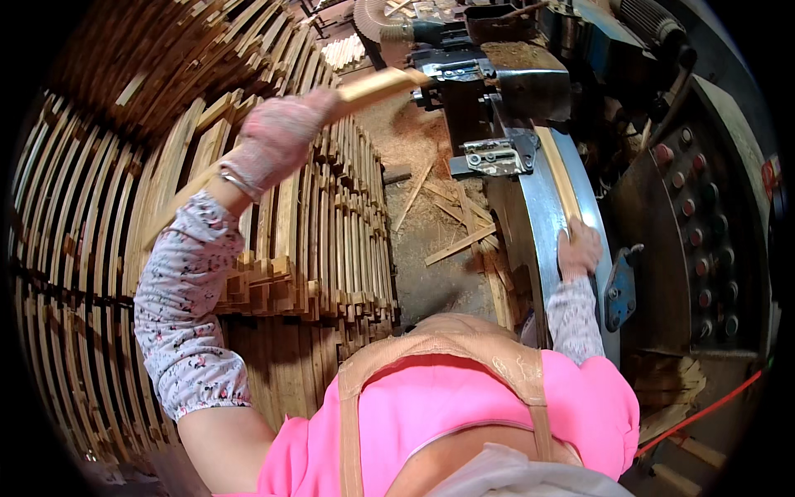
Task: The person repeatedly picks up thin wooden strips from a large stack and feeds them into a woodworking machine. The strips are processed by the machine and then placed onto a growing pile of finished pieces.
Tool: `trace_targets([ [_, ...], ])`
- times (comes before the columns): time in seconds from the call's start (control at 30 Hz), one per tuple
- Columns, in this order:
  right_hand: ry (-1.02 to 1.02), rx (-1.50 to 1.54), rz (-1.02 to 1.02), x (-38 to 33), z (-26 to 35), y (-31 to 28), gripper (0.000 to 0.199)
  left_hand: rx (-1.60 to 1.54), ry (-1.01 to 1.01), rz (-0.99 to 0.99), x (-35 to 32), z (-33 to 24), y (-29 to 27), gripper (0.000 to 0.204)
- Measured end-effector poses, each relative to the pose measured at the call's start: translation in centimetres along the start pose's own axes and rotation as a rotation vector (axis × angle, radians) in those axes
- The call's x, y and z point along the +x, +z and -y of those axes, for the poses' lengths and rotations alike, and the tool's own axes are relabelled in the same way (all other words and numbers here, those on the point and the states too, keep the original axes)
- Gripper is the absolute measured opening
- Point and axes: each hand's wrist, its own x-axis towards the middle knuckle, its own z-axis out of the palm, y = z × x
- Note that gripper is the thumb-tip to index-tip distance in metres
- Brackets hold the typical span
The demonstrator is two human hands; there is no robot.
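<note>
My left hand [281, 137], in a pinkish knit glove, is closed around a long wooden strip [377, 91]. It holds the strip raised and slanted above the stacked wood at the left, the far end pointing toward the machine. On the right, my right hand [579, 250], also gloved, rests closed over the near end of another wooden strip [558, 172]. That strip lies flat along the shiny metal bed [542, 224] of a woodworking machine. Its far end sits beside a metal guide bracket [495, 157].
Tall stacks of wooden strips [352, 224] fill the left side. Offcuts [460, 245] and sawdust [406, 149] cover the floor between stack and machine. A control panel [700, 224] with several buttons stands right of the bed, near a blue metal bracket [621, 290]. A ribbed hose [377, 21] is at the back.
</note>
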Motion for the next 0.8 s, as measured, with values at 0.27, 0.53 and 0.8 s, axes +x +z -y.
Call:
trace_targets([
  [0.27, -0.573, 0.884, 0.069, 1.2, 11.3, -9.8, 0.075, 0.039, 0.857, -0.327, 5.4, -16.3, -0.4, 0.036],
  [0.53, -0.071, 0.416, -0.078, -17.6, 0.1, -9.4, 0.063, 0.052, 0.796, 0.016, 8.3, -19.2, -3.2, 0.073],
  [0.8, 0.130, -0.221, -0.049, -22.0, -6.0, -9.9, 0.059, -0.047, 0.296, 0.476, 5.8, -8.6, -1.9, 0.056],
])
